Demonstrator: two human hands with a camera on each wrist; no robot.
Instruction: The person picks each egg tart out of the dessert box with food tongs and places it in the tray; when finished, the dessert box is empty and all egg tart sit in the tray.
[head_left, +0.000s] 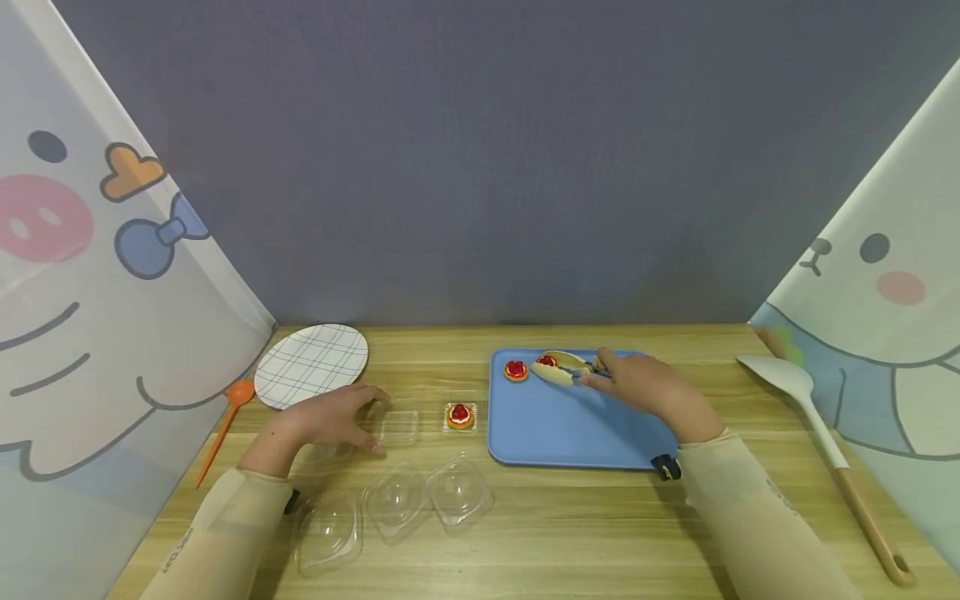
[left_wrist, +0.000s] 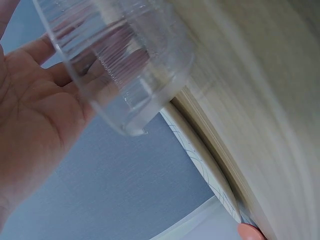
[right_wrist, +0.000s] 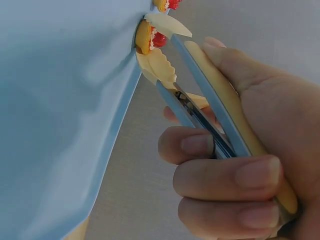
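Note:
My right hand (head_left: 637, 385) grips cream-and-blue tongs (head_left: 564, 369) over the far part of a blue tray (head_left: 570, 425). The scalloped tong tips close around a small red-topped tart (head_left: 546, 361); the right wrist view shows the tongs (right_wrist: 200, 100) clasping that tart (right_wrist: 150, 39). A second tart (head_left: 515, 369) lies just left of it on the tray. My left hand (head_left: 330, 419) lies with fingers spread on the table, its fingertips at a clear empty plastic base (head_left: 397, 425). A clear plastic piece (left_wrist: 125, 65) sits close against that palm (left_wrist: 35, 125). A third tart (head_left: 460, 414) sits in a clear base beside the tray.
Three clear domed lids (head_left: 395, 500) lie near the front edge of the wooden table (head_left: 570, 525). A checked plate (head_left: 311, 364) and an orange spoon (head_left: 225, 421) are at the back left. A white spatula with a wooden handle (head_left: 817, 433) lies at the right. Printed screens stand at both sides.

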